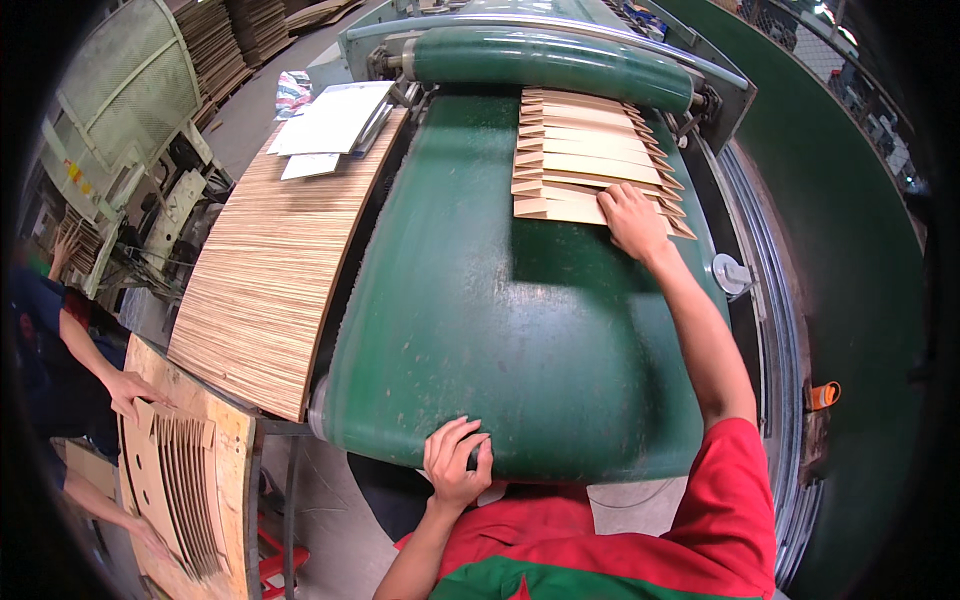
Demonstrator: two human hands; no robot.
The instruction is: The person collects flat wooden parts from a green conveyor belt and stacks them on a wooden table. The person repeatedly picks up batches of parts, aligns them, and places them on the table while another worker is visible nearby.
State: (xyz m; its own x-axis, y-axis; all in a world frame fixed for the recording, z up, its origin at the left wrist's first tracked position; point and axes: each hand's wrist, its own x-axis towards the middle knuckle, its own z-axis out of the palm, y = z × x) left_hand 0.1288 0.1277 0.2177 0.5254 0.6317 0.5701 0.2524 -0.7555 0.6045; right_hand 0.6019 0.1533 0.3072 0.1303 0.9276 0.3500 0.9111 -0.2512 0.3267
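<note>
“Fingers first: how do those of the right hand point(634, 222) stand?”

“Bent, with their tips over the near edge of a row of overlapping tan cardboard pieces with pointed ends point(598, 147). The hand lies on them, toward the right side of the row. Whether it pinches a piece or only presses down, I cannot tell.”

“And the left hand point(456, 468)?”

“Loosely curled at the near edge of a wide, glossy green conveyor belt point(470, 300), thumb held away from the fingers, nothing seen in its grasp. I cannot tell whether it touches the surface.”

“Where exactly is the cardboard row?”

“On the far right part of that belt, running lengthwise, its far end close to a thick, glossy green roller point(550, 66) that spans the belt crosswise. A dark shadow lies on the belt just this side of the row.”

“What stands beside the belt?”

“On the left, a broad brown panel with fine stripes point(255, 280), and on its far end a loose pile of flat white sheets point(332, 120). On the right, past grey metal rails point(788, 380), an orange cup-shaped object point(825, 396) near a long dark green wall point(850, 230).”

“Anyone else there?”

“At the lower left, a co-worker's hand point(133, 390) touches a stack of slotted tan cardboard point(188, 485) on a pale wooden board point(238, 430). At the upper left stand tall stacks of brown cardboard sheets point(208, 50).”
</note>
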